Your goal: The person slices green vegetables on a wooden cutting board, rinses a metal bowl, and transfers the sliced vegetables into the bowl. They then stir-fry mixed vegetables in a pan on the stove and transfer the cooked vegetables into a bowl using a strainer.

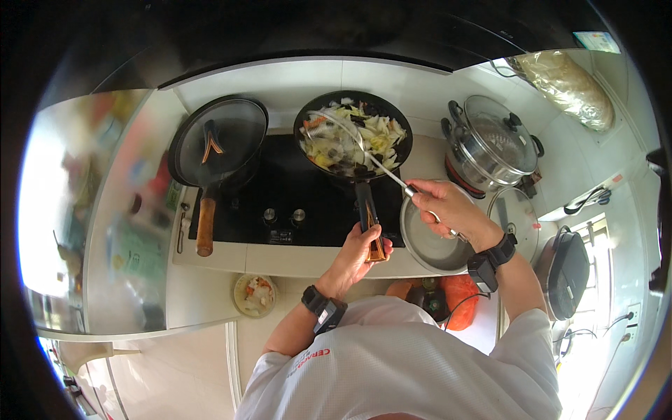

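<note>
My left hand grips the black and wood-tone handle of a dark frying pan, which stands at the back right of a black glass cooktop. Chopped cabbage fills the pan, mixed with dark pieces and bits of orange. My right hand is closed around the handle of a long metal spatula, right of the pan handle. The spatula's head rests among the vegetables, partly blurred by steam or motion.
A lidded pan with a wooden handle stands on the left. Right of the cooktop are a steel steamer pot, a wide metal bowl and a glass lid. A range hood spans the top. Below the counter sits a bin with scraps.
</note>
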{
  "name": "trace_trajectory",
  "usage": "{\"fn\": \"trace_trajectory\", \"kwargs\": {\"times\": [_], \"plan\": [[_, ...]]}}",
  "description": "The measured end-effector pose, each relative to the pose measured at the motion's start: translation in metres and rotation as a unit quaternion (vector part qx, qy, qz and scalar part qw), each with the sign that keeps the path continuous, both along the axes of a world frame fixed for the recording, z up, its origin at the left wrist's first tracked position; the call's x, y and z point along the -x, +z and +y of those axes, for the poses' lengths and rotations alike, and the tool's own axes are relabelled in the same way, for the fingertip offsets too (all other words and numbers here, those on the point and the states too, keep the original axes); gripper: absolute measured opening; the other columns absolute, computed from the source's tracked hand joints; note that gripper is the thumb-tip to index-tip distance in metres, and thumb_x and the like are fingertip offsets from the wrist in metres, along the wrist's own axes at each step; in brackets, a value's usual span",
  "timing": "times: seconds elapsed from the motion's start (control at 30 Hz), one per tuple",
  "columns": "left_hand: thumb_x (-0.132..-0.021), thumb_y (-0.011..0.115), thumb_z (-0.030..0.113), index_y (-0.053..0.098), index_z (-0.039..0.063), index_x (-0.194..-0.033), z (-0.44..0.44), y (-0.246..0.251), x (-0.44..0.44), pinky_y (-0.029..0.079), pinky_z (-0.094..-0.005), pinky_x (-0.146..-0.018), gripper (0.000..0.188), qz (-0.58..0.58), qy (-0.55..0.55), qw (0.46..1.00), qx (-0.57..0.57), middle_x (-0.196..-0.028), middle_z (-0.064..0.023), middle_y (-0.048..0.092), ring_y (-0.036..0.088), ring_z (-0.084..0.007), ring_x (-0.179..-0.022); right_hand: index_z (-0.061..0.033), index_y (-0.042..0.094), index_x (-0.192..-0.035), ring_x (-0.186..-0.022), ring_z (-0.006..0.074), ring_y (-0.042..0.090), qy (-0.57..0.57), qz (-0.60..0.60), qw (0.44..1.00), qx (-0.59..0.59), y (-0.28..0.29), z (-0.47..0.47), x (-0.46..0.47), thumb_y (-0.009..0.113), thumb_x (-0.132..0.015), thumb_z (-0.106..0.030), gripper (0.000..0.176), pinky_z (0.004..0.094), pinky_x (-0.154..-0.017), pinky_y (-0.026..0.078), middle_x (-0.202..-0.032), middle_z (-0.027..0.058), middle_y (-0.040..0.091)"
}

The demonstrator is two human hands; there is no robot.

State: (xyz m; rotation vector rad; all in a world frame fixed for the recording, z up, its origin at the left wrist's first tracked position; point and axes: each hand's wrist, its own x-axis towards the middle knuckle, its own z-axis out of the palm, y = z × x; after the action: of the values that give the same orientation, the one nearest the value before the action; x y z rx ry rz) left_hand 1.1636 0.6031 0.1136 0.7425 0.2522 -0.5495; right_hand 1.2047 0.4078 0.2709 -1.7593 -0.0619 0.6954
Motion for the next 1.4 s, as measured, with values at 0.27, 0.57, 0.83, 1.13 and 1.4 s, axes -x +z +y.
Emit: {"fn": "trace_trajectory", "kwargs": {"times": [0.27, 0.57, 0.83, 1.13, 1.4], "plan": [[-0.096, 0.064, 0.028, 0.048, 0.012, -0.114, 0.009, 0.004, -0.003, 0.055, -0.0402, -0.077, 0.03, -0.015, -0.048, 0.999, 0.01, -0.093, -0.0152, 0.067, 0.068, -0.025, -0.085, -0.0049, 0.048, -0.138, -0.039, 0.0085, 0.04, -0.039, -0.079, 0.991, 0.096, -0.02, -0.012, 0.002, 0.052, -0.1, -0.019, 0.041, 0.0277, -0.035, 0.031, -0.062, -0.0004, 0.045], [-0.099, 0.06, 0.032, 0.051, 0.009, -0.12, 0.014, 0.001, -0.008, 0.055, -0.04, -0.084, 0.033, -0.057, -0.094, 0.994, -0.007, -0.097, -0.0125, 0.066, 0.067, -0.0245, -0.091, -0.0049, 0.051, -0.135, -0.041, 0.0086, 0.04, -0.035, -0.11, 0.981, 0.157, -0.036, -0.033, 0.0, 0.05, -0.1, -0.017, 0.037, 0.029, -0.036, 0.032, -0.063, -0.0005, 0.047], [-0.097, 0.055, 0.053, 0.059, 0.0, -0.122, 0.067, -0.025, -0.03, 0.052, -0.027, -0.066, 0.059, -0.113, -0.058, 0.938, -0.322, -0.076, -0.0071, 0.065, 0.062, -0.0144, -0.065, -0.0054, 0.05, -0.136, -0.042, 0.0076, 0.04, -0.087, -0.176, 0.969, 0.15, -0.028, -0.048, 0.012, 0.053, -0.099, -0.017, 0.039, 0.0268, -0.037, 0.032, -0.063, -0.0012, 0.046], [-0.091, 0.063, 0.049, 0.055, 0.002, -0.097, 0.117, -0.141, -0.087, 0.059, -0.0366, -0.062, 0.048, -0.217, -0.012, 0.367, -0.905, -0.085, -0.0137, 0.066, 0.071, -0.0279, -0.076, -0.0054, 0.045, -0.142, -0.04, 0.0058, 0.04, -0.18, -0.137, 0.971, 0.073, -0.028, -0.047, 0.01, 0.054, -0.1, -0.017, 0.045, 0.0257, -0.036, 0.031, -0.063, -0.0013, 0.047], [-0.092, 0.064, 0.035, 0.056, 0.002, -0.097, 0.117, -0.147, -0.1, 0.06, -0.0383, -0.063, 0.035, -0.206, -0.028, 0.395, -0.895, -0.087, -0.0153, 0.067, 0.071, -0.0299, -0.076, -0.0028, 0.045, -0.141, -0.04, 0.0059, 0.04, -0.188, -0.158, 0.967, 0.071, -0.035, -0.051, 0.011, 0.054, -0.099, -0.015, 0.045, 0.0254, -0.036, 0.031, -0.062, -0.0007, 0.048]]}}
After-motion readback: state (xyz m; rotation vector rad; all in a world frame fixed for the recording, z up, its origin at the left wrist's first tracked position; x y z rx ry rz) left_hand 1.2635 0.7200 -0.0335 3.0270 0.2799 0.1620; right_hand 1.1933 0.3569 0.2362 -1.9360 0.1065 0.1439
